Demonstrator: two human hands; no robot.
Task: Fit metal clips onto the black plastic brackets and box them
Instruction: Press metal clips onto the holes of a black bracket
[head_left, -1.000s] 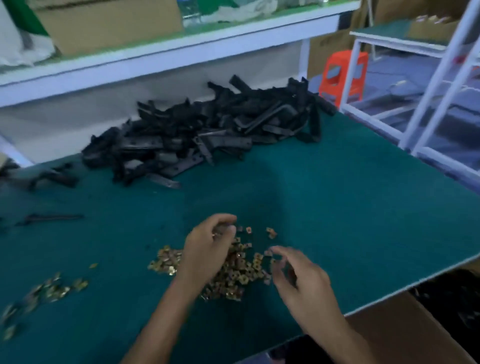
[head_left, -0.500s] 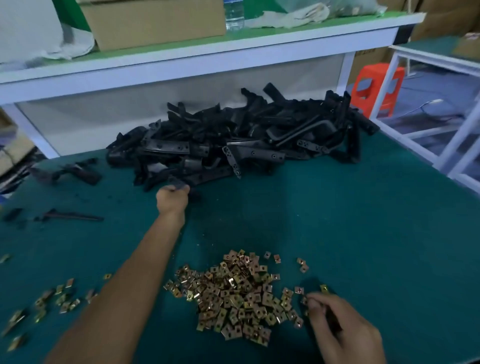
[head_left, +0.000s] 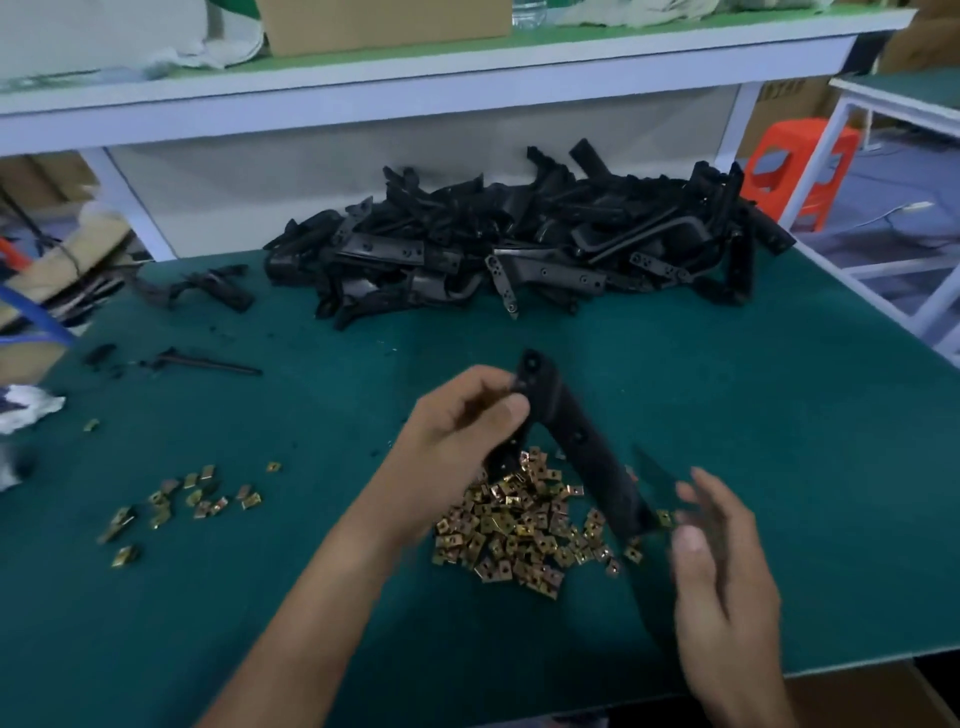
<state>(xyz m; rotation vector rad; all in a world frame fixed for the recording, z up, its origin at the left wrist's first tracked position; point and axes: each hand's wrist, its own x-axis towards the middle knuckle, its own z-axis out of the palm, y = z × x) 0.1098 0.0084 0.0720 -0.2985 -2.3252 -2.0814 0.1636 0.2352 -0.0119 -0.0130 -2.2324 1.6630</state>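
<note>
Smearing with motion blur, your right hand gives no clear view of whether its fingers pinch anything. Your left hand grips the black bracket near its top. The bracket is a long matte bar with small holes, slanting above the brass clip pile, with its lower end just beside your right hand.

An orange stool stands far right — a cardboard box tops the shelf.
</note>
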